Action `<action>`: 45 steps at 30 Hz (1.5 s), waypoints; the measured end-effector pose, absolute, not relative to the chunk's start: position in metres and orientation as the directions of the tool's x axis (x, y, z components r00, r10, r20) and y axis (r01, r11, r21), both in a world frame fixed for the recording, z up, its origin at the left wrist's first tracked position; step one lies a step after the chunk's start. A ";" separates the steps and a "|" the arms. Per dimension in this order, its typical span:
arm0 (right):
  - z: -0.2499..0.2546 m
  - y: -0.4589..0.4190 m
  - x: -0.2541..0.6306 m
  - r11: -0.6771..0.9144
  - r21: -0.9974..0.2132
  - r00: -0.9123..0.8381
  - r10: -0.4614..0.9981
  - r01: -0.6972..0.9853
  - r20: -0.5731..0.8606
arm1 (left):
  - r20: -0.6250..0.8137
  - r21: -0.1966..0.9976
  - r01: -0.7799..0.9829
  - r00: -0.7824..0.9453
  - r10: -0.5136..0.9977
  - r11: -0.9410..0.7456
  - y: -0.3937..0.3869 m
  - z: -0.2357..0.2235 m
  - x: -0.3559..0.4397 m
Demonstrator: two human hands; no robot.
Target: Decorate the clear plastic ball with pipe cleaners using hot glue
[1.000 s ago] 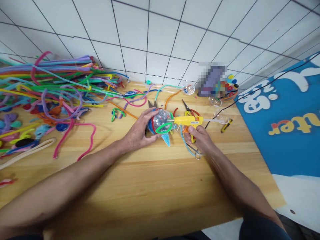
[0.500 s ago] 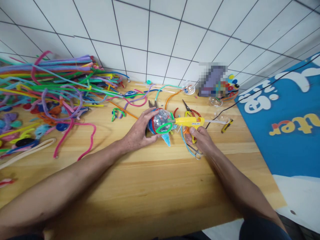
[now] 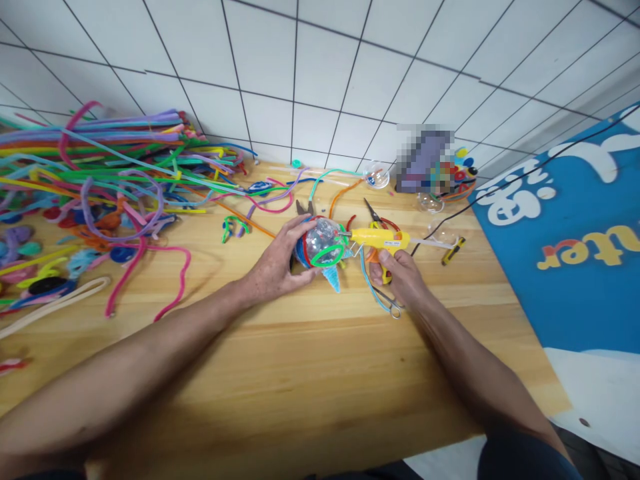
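Note:
My left hand (image 3: 283, 265) is closed around the left side of a clear plastic ball (image 3: 319, 238). Red and blue pipe cleaner wraps that side, a green pipe cleaner loop (image 3: 329, 255) lies on its front, and a light blue pointed piece (image 3: 332, 279) sticks out below. In my right hand (image 3: 399, 272) is a yellow hot glue gun (image 3: 380, 239), gripped by its handle. Its metal nozzle points left, at the ball's right side; whether it touches the ball I cannot tell. A glue stick (image 3: 434, 243) protrudes from the gun's back.
Pliers (image 3: 305, 207) and scissors (image 3: 373, 211) lie behind the ball. A yellow utility knife (image 3: 453, 251) rests to the right, near a black cord (image 3: 463, 212). Several bundled pipe cleaners (image 3: 135, 133) fill the left side. A tiled wall (image 3: 320, 80) stands behind the table.
The glue gun's nozzle has shifted very slightly against the ball's right side. Both hands keep their holds and have hardly moved.

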State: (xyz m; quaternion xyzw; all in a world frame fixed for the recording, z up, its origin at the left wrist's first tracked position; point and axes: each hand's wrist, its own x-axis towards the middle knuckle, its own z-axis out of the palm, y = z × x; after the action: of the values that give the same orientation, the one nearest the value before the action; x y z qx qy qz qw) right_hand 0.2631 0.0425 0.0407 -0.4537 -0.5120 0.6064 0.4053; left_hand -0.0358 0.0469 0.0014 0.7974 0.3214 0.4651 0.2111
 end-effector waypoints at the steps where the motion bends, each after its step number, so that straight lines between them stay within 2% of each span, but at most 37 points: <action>1: 0.041 0.043 0.262 -0.149 -0.988 -0.253 0.958 -0.041 -0.134 | 0.605 0.638 0.315 0.360 0.710 -0.703 0.047 0.001 -0.036; 11: 0.042 0.041 0.262 -0.171 -0.985 -0.288 0.944 -0.007 -0.162 | 0.602 0.641 0.318 0.357 0.714 -0.699 0.047 0.000 -0.036; 18: 0.040 0.042 0.260 -0.129 -0.992 -0.267 0.956 -0.006 -0.123 | 0.588 0.641 0.324 0.377 0.716 -0.696 0.046 0.003 -0.037; 25: 0.043 0.041 0.260 -0.176 -0.984 -0.289 0.943 -0.005 -0.167 | 0.607 0.629 0.317 0.369 0.704 -0.709 0.047 0.002 -0.036; 45: 0.056 0.039 0.263 -0.182 -0.982 -0.275 0.943 0.041 -0.186 | 0.603 0.621 0.327 0.380 0.701 -0.712 0.047 0.003 -0.037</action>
State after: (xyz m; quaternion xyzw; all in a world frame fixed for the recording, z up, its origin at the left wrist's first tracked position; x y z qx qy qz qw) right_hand 0.2634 0.0389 0.0556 -0.4732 -0.5200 0.6060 0.3723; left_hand -0.0367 0.0467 0.0027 0.8050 0.3194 0.4561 0.2049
